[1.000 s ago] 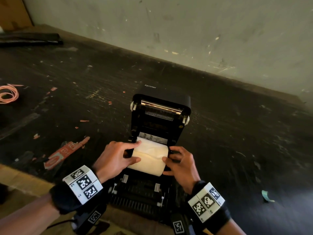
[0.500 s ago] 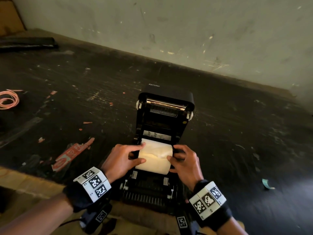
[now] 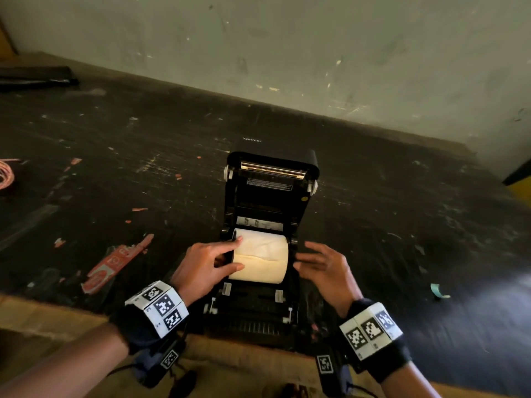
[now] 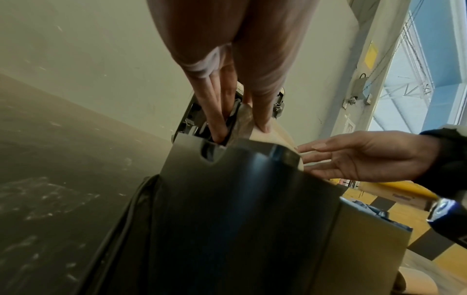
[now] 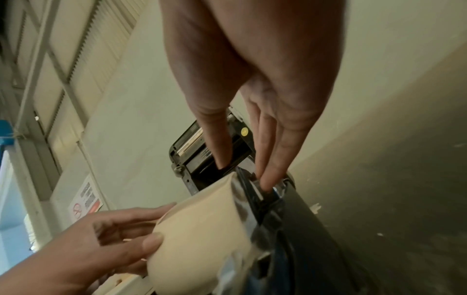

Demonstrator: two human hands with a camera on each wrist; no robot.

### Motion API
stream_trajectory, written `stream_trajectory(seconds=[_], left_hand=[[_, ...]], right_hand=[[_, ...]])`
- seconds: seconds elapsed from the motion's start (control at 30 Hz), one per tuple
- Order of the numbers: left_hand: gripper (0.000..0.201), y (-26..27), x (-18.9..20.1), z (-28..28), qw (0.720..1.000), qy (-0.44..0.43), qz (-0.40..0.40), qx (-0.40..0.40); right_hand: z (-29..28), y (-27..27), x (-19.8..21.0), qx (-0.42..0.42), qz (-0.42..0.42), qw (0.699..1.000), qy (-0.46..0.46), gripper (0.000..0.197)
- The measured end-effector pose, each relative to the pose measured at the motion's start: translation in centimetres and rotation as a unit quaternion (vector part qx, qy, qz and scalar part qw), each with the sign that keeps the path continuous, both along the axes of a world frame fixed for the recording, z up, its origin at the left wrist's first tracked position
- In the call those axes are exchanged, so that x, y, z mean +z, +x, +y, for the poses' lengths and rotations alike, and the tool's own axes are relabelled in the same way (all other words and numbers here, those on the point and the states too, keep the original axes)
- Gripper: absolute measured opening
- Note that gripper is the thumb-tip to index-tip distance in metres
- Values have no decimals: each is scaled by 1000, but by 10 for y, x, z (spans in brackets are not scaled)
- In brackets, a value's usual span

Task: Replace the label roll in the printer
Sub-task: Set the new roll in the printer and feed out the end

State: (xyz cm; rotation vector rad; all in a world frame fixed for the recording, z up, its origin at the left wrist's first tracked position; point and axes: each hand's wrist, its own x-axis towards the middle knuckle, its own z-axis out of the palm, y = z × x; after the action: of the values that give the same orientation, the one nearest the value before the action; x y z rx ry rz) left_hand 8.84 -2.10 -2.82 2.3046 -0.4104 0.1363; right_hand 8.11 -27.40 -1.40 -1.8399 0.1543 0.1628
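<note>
A black label printer stands at the table's near edge with its lid raised. A cream label roll lies across its bay. My left hand holds the roll's left end, index finger over the top and thumb on the front. In the left wrist view the left hand has fingers reaching down beside the roll. My right hand hovers by the printer's right wall with straight fingers, off the roll. The right wrist view shows the right hand over that wall and the roll.
The dark scuffed table runs back to a pale wall. A red wrapper lies left of the printer, a pink cord coil at the far left, a teal scrap on the right.
My right hand has let go of the roll's right end and drawn back to the right with its fingers spread. The left hand keeps its hold on the roll.
</note>
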Motion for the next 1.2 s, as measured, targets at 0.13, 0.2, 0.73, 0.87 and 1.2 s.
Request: stream_trajectory(seconds=[0.13, 0.2, 0.73, 0.87, 1.2], left_hand=[[55, 0, -2, 1, 1000, -16, 6, 8], [54, -1, -1, 0, 999, -27, 13, 20], [53, 8, 12, -7, 992, -101, 54, 49], [50, 12, 10, -7, 994, -86, 46, 39], [47, 12, 0, -8, 996, -71, 45, 43]], right_hand=[[18, 7, 1, 42, 8, 998, -43, 58], [24, 12, -2, 25, -9, 998, -63, 49], [28, 13, 18, -45, -76, 996, 4, 26], [28, 15, 7, -47, -56, 997, -13, 18], [26, 22, -2, -42, -59, 996, -53, 27]])
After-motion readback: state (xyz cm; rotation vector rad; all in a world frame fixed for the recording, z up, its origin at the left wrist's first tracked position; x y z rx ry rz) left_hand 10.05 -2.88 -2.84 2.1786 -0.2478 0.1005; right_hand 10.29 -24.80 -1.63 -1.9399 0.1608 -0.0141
